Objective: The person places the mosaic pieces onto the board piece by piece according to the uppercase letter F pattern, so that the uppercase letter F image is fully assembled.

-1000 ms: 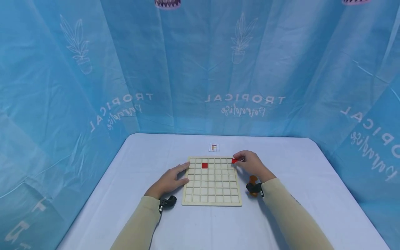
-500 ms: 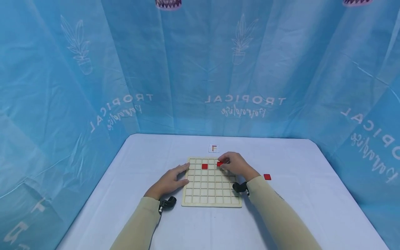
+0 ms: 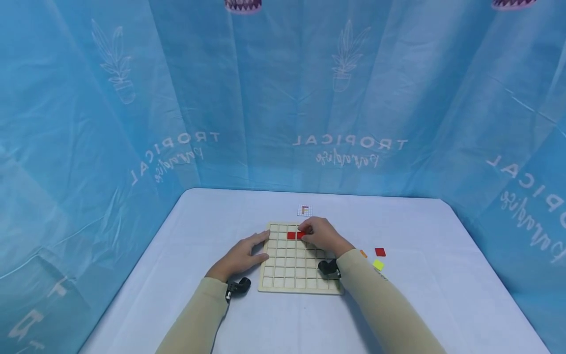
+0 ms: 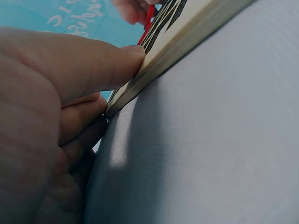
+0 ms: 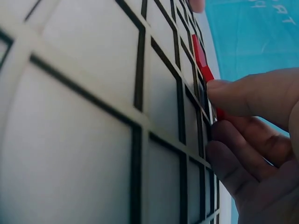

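Observation:
A pale wooden grid board (image 3: 283, 275) lies on the table before me. In its second row from the far side sits a red square tile (image 3: 291, 236). Right beside that one, my right hand (image 3: 323, 235) pinches a second red square tile (image 3: 301, 236) between thumb and fingers; the right wrist view shows this held tile (image 5: 207, 73) low over the grid. My left hand (image 3: 240, 254) rests against the board's left edge with thumb and fingers spread. In the left wrist view, the thumb (image 4: 103, 65) touches the wooden rim (image 4: 154, 72).
A small pattern card (image 3: 305, 210) lies beyond the board. To the right lie another red tile (image 3: 380, 252), a yellow tile (image 3: 378, 265) and an orange piece (image 3: 363, 253), partly hidden by the right sleeve. A blue printed curtain (image 3: 283, 98) surrounds the white table (image 3: 230, 206).
My right hand has carried the red tile leftward from the board's far right corner to beside the first red tile. Loose pieces at the right have come into view. The left hand stays put.

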`<action>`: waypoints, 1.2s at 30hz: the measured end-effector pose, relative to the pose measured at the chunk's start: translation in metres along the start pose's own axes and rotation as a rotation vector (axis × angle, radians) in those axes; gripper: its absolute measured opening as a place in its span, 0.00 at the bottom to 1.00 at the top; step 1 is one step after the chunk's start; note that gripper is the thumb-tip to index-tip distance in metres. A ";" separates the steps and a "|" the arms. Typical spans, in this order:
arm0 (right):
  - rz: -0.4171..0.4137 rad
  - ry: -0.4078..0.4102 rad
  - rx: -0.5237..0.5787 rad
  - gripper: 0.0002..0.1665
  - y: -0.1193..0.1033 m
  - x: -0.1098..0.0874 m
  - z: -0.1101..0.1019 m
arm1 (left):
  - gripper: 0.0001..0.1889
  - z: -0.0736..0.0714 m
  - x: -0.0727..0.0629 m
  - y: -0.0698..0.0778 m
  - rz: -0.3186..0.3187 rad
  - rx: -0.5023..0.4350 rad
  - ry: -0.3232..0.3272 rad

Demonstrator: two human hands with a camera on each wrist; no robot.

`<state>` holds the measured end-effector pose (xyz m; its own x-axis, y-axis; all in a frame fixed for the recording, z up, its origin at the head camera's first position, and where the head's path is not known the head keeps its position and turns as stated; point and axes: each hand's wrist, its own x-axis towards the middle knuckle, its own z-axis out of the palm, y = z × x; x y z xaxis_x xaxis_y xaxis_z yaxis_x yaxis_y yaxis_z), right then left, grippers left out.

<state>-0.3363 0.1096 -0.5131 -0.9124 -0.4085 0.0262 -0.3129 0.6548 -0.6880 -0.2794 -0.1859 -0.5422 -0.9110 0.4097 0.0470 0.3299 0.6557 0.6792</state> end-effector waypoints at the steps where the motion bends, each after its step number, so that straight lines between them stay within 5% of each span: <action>1: 0.003 0.005 -0.004 0.15 -0.001 0.000 0.001 | 0.38 0.000 0.000 -0.001 0.000 0.003 -0.001; 23: 0.017 0.026 0.049 0.17 0.002 -0.007 0.002 | 0.39 0.000 0.002 -0.001 0.009 0.012 -0.004; 36: 0.057 0.092 0.129 0.18 0.025 -0.032 -0.029 | 0.38 -0.002 0.002 -0.001 0.006 0.032 -0.011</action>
<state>-0.3230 0.1577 -0.5104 -0.9498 -0.3092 0.0472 -0.2292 0.5852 -0.7778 -0.2816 -0.1872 -0.5418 -0.9065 0.4201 0.0429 0.3429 0.6729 0.6554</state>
